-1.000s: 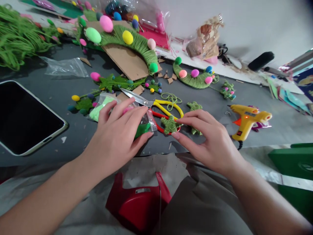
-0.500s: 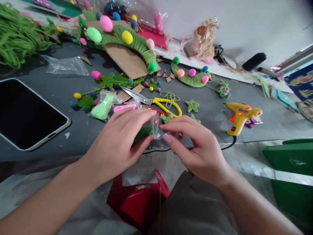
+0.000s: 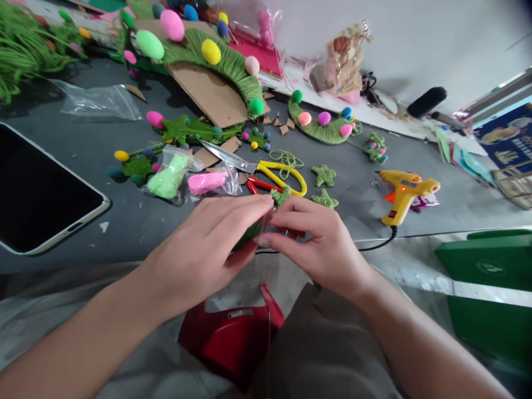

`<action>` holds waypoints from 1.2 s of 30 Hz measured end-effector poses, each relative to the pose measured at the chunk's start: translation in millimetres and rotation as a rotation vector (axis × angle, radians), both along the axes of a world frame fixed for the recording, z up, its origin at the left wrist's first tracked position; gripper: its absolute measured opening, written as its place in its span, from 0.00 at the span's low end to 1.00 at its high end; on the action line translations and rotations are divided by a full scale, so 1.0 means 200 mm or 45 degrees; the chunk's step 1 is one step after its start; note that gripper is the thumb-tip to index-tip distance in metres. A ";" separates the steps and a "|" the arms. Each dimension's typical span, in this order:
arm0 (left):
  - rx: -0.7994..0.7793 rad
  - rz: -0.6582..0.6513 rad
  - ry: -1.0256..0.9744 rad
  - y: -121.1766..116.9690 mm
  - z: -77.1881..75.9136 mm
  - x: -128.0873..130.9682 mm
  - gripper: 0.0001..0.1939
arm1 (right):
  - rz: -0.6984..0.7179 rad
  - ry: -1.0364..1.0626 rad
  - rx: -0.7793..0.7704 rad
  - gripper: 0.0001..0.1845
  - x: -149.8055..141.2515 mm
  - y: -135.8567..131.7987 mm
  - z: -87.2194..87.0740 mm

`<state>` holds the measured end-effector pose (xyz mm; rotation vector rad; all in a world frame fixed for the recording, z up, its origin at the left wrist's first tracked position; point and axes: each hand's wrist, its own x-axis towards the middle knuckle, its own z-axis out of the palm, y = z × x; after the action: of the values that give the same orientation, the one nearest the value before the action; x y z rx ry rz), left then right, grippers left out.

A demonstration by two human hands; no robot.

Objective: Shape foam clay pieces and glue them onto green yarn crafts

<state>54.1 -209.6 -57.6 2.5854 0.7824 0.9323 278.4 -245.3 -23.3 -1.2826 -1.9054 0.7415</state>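
Note:
My left hand (image 3: 203, 244) and my right hand (image 3: 320, 244) meet over the near edge of the grey table (image 3: 103, 216). Between their fingertips they pinch a small clear plastic bag (image 3: 260, 230) with dark green material inside; most of it is hidden by my fingers. Just beyond lie two more small bags, one with light green stuff (image 3: 168, 177) and one with pink (image 3: 208, 182). Yellow and red handled scissors (image 3: 270, 174) rest behind my hands, beside small green yarn stars (image 3: 324, 175).
A yellow glue gun (image 3: 403, 194) with a lit orange light lies to the right, its cord running along the table edge. A dark tablet (image 3: 37, 194) sits at left. Green yarn arches with coloured eggs (image 3: 211, 61) stand at the back. A red stool (image 3: 233, 332) is below.
My left hand lifted the green-filled bag off the table toward me. My right hand left the yarn star and came across to pinch the bag's end.

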 end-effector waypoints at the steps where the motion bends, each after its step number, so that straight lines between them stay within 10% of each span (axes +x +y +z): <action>1: 0.012 -0.022 -0.008 0.00 -0.01 0.00 0.29 | 0.006 -0.009 -0.039 0.02 0.00 0.00 0.00; 27: 0.010 0.120 -0.038 -0.01 0.04 0.01 0.17 | -0.049 -0.005 0.038 0.04 -0.03 -0.02 0.03; 36: -0.031 0.129 -0.047 0.00 0.03 -0.03 0.13 | -0.516 0.122 0.129 0.21 0.04 -0.03 0.11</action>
<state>48.7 -209.0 -51.1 2.5206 0.9160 0.9901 287.4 -250.4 -1.7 -1.4783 -1.5186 0.4799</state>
